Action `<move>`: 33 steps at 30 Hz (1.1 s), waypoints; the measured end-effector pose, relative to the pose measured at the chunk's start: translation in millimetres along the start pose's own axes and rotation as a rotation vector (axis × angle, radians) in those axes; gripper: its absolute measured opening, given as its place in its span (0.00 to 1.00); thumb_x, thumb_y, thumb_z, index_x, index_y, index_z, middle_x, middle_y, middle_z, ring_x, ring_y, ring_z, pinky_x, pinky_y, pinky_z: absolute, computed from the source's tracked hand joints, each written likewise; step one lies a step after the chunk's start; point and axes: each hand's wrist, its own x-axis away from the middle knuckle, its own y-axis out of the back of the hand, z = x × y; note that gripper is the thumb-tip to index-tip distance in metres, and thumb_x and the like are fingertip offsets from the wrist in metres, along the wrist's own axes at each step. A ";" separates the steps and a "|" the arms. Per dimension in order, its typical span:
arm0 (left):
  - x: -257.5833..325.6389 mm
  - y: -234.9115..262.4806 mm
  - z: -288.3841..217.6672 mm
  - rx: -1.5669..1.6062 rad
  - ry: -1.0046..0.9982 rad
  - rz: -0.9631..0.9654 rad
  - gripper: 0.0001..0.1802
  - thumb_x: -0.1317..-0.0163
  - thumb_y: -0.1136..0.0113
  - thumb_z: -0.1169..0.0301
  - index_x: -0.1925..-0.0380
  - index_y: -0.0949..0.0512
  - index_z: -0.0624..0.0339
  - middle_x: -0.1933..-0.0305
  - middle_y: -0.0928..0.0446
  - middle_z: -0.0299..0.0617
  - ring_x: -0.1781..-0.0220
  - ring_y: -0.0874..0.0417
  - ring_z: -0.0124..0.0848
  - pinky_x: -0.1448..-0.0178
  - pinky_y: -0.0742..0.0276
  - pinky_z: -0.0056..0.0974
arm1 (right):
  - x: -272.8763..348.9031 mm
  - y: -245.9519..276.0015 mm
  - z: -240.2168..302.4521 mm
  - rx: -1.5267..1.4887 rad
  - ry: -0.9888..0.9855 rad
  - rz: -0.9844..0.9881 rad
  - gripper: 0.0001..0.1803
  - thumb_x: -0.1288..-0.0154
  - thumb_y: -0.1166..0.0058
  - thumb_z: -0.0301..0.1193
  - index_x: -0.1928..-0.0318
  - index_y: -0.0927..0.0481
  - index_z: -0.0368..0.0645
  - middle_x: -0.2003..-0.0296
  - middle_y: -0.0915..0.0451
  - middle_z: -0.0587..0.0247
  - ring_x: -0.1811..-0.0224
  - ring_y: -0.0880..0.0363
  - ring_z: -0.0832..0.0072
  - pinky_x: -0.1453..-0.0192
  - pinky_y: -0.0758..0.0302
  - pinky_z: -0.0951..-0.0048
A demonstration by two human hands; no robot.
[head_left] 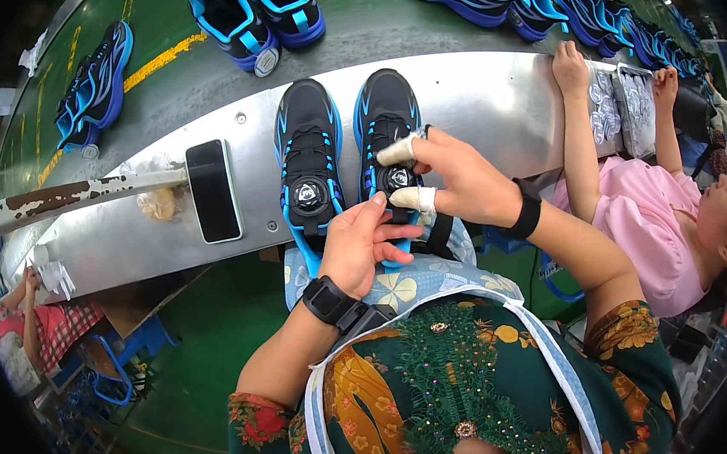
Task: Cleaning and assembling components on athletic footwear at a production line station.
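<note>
Side by side on the metal ledge stand two black and blue sneakers, a left shoe (pixel 306 133) and a right shoe (pixel 385 110), toes pointing away from me. Each has a round black lacing dial on its tongue. My right hand (pixel 453 173), with pale finger cots on thumb and index finger, has those two fingertips closed about the right shoe's dial (pixel 396 178). Just below, my left hand (pixel 360 242) lies over that shoe's collar, thumb tip close to the dial, other fingers loosely stretched out. Its contact with the collar is partly hidden.
A phone (pixel 214 192) lies left of the shoes, beside a chipped metal bar (pixel 79 196). Beyond the ledge, a green conveyor (pixel 348 36) carries more sneakers (pixel 279 16). At right, a person in pink (pixel 636 222) reaches near a tray (pixel 636 107) of round discs.
</note>
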 end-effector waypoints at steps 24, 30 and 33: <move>-1.0 8.7 8.7 -0.008 -0.110 0.018 0.18 0.28 0.48 0.61 0.54 0.26 0.68 0.62 0.25 0.43 0.59 0.14 0.38 0.72 0.16 0.31 | 39.4 -46.7 -6.6 0.167 0.176 -0.243 0.34 0.44 0.52 0.16 0.34 0.29 0.46 0.43 0.23 0.49 0.39 0.26 0.55 0.35 0.30 0.64; 3.2 3.7 9.0 -0.052 -0.119 0.027 0.17 0.29 0.47 0.60 0.59 0.27 0.67 0.63 0.27 0.44 0.58 0.13 0.42 0.73 0.14 0.34 | -20.9 -14.8 -1.2 0.000 0.017 -0.318 0.21 0.31 0.50 0.27 0.38 0.25 0.44 0.57 0.17 0.53 0.55 0.22 0.59 0.46 0.28 0.66; 0.6 1.1 12.7 -0.039 -0.114 0.008 0.17 0.29 0.47 0.60 0.60 0.27 0.67 0.64 0.27 0.43 0.59 0.13 0.40 0.73 0.15 0.33 | -40.7 -50.4 -17.4 0.510 0.203 -0.405 0.20 0.33 0.48 0.29 0.41 0.24 0.44 0.68 0.24 0.54 0.61 0.29 0.55 0.56 0.32 0.58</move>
